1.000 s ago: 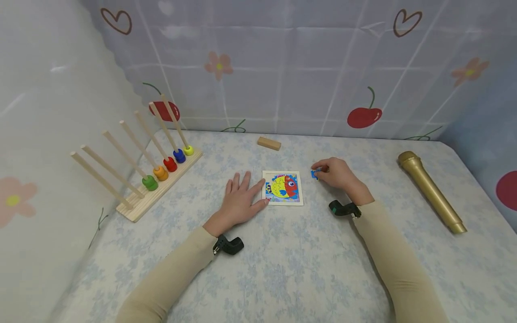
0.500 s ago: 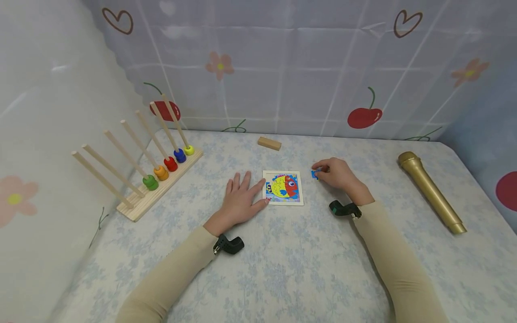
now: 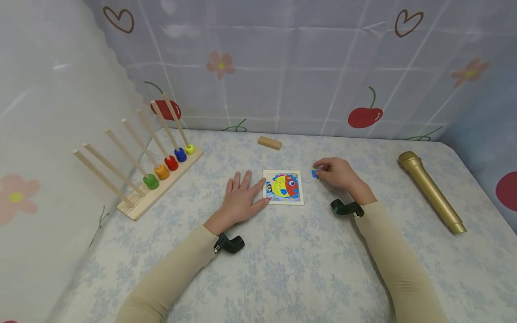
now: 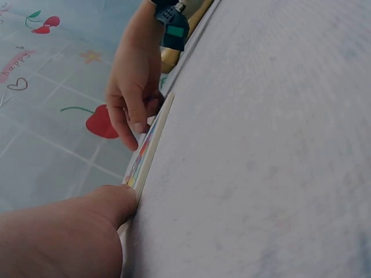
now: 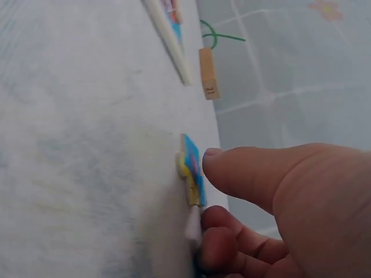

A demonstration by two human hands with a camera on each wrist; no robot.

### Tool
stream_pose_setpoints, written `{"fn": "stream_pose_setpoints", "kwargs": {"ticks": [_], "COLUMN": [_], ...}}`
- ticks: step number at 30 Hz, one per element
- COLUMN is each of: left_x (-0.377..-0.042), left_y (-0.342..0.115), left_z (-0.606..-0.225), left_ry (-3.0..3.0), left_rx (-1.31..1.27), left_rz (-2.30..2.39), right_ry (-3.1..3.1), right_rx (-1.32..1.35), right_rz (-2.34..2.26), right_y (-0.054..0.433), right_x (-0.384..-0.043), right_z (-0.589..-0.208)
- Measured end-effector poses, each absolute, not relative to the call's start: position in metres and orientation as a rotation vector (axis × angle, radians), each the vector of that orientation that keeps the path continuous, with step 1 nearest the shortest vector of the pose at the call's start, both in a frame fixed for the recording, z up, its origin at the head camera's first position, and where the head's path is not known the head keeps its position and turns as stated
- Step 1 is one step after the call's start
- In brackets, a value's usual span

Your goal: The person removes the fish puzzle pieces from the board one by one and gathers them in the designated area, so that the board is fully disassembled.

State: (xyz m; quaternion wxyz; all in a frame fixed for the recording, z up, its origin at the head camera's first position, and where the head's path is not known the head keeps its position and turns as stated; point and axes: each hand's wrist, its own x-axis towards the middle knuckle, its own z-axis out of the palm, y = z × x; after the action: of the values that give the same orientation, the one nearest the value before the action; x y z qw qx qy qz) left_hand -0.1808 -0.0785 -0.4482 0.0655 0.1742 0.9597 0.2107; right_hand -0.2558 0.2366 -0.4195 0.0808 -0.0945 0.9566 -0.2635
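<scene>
A small square puzzle (image 3: 284, 187) with a yellow and red fish picture in a pale frame lies on the table. My left hand (image 3: 240, 202) rests flat with fingers spread, its index finger and thumb at the puzzle's left edge. In the left wrist view the thumb (image 4: 119, 200) presses against the frame. Right of the puzzle, my right hand (image 3: 338, 174) has thumb and index finger curled about a blue puzzle piece (image 3: 315, 173). The right wrist view shows this puzzle piece (image 5: 194, 171) close over the cloth, with a yellow tab and the thumb right at its upper face.
A wooden peg rack (image 3: 159, 190) with coloured beads stands at left. Behind the puzzle lies a small wooden block (image 3: 269, 143). A gold toy microphone (image 3: 432, 193) lies at right. A patterned curtain (image 3: 282, 67) hangs along the table's back edge.
The right index finger has lifted slightly, widening the gap to the thumb beside the blue piece. The left hand and the framed puzzle stay in place.
</scene>
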Motion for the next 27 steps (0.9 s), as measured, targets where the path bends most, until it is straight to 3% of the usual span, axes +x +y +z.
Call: {"fn": "stream_pose_setpoints", "kwargs": {"ticks": [10,27], "left_x": [-0.182,-0.184], "left_y": [-0.079,-0.079], "left_z": [-0.451,-0.451], "left_ry": [2.897,2.894], "left_rx": [0.522,0.518], "left_rz": [0.628,0.604], "right_ry": [2.825,2.762], "right_rx": [-0.280,-0.461], "right_rz": [-0.864,-0.833], "right_y": [0.231,0.176], "right_x": [-0.254,-0.260], "right_z": [-0.409,-0.395]}}
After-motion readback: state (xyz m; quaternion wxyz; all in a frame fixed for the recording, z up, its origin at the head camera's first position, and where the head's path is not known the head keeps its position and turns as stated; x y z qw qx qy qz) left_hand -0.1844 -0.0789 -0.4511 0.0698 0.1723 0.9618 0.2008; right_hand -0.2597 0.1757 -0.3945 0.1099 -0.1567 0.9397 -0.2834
